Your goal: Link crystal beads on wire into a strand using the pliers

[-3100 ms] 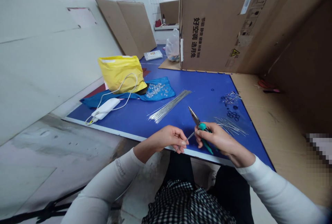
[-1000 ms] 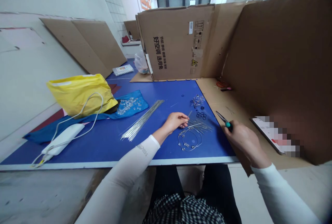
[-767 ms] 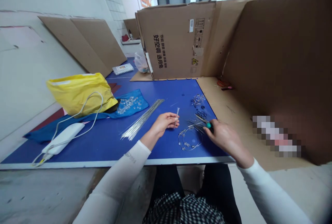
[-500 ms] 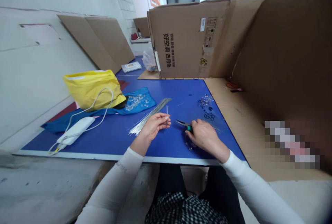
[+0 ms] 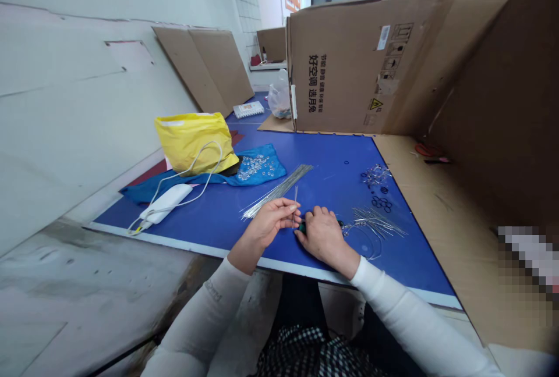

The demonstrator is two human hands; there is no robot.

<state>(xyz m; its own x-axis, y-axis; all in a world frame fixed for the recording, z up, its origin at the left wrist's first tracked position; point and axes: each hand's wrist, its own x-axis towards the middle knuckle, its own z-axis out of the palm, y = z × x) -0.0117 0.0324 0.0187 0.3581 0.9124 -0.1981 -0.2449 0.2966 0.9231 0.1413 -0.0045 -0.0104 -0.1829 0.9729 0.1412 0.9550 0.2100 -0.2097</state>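
Observation:
My left hand pinches a short metal pin upright above the blue table mat. My right hand is closed around green-handled pliers, pressed close against the left hand's fingertips; the jaws are hidden behind the fingers. A bundle of long thin wires lies just beyond the left hand. Short cut pins and a wire loop with beads lie to the right of my right hand.
A yellow bag, a white power bank with cable and a blue cloth with clear beads sit at the left. Black rings and clear crystals lie right. Cardboard walls enclose the back and right.
My left hand lifted a pin from the pile of cut pins. My right hand with the pliers moved in from the right until it met the left hand. The view swung.

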